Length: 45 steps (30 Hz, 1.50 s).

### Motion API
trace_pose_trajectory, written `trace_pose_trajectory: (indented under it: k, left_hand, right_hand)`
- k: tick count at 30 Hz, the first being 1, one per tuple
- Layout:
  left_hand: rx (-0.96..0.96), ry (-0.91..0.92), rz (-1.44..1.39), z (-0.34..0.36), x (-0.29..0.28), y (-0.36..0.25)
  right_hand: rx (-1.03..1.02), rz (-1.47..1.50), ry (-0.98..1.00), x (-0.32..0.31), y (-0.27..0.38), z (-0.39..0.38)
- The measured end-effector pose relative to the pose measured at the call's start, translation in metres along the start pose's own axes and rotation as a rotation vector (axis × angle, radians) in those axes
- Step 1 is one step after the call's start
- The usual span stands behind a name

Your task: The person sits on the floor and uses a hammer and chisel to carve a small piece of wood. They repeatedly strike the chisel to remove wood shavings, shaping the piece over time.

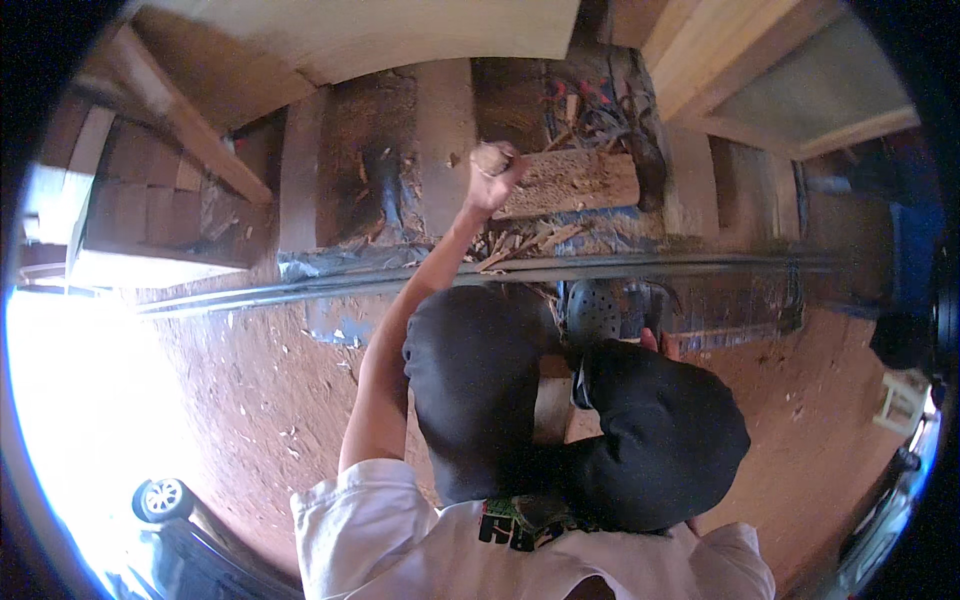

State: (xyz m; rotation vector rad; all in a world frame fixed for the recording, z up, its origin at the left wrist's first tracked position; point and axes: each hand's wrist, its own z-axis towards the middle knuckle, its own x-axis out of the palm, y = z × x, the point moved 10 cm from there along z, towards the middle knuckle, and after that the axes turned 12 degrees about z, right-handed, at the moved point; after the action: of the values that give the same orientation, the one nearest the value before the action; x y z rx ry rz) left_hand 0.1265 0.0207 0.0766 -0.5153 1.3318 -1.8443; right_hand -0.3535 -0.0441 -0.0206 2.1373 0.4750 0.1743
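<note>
One left hand, blurred, at one wooden block — one right hand, mostly hidden, grips unclear

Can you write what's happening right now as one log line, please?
left hand: blurred, at rough wood block, grip unclear | right hand: mostly hidden by right knee | wood scraps: near block

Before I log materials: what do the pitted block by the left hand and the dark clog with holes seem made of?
Pitted block by the left hand: likely wood, raw and worn; brown, rough, pocked face.
Clog: probably moulded foam or rubber, matte; round holes through the upper. Can't tell which.
</note>
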Motion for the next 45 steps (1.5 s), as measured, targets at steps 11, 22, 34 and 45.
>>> trace_pose_trajectory:
  k: [11, 22, 34, 45]
  left_hand:
    - [0.109, 0.23, 0.305, 0.004, 0.034, -0.005]
    - [0.013, 0.33, 0.278, 0.009, 0.058, -0.003]
    - [0.113, 0.194, 0.246, 0.005, 0.052, 0.003]
    - [-0.248, 0.022, -0.159, 0.01, 0.004, 0.04]
  right_hand:
    - [-0.421, -0.568, 0.359, 0.115, 0.218, -0.015]
    - [-1.178, -0.235, 0.603, 0.228, 0.322, -0.033]
    - [-0.988, 0.174, 0.627, 0.225, 0.337, -0.053]
    - [-0.739, -0.49, 0.421, 0.179, 0.227, 0.002]
